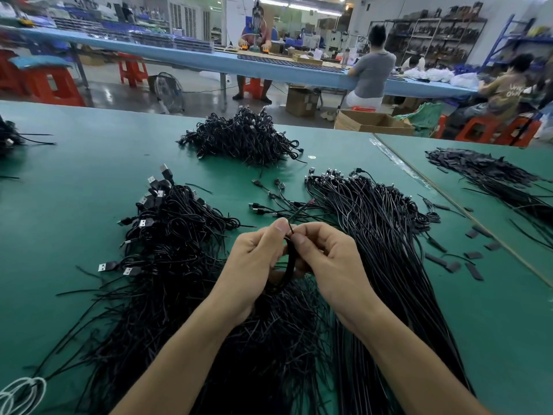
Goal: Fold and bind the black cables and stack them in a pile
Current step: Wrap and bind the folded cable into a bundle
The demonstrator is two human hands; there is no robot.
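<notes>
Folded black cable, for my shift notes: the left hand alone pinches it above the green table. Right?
No. The head view shows both hands on it: the left hand and the right hand together pinch the folded black cable above the green table.

Bright overhead strip lights, soft shadows, fisheye-curved edges, blurred upper-left corner

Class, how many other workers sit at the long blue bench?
3: a worker facing the camera at centre, a worker in a grey top right of centre, a worker in a brown top at the far right. Others may be hidden.
</notes>
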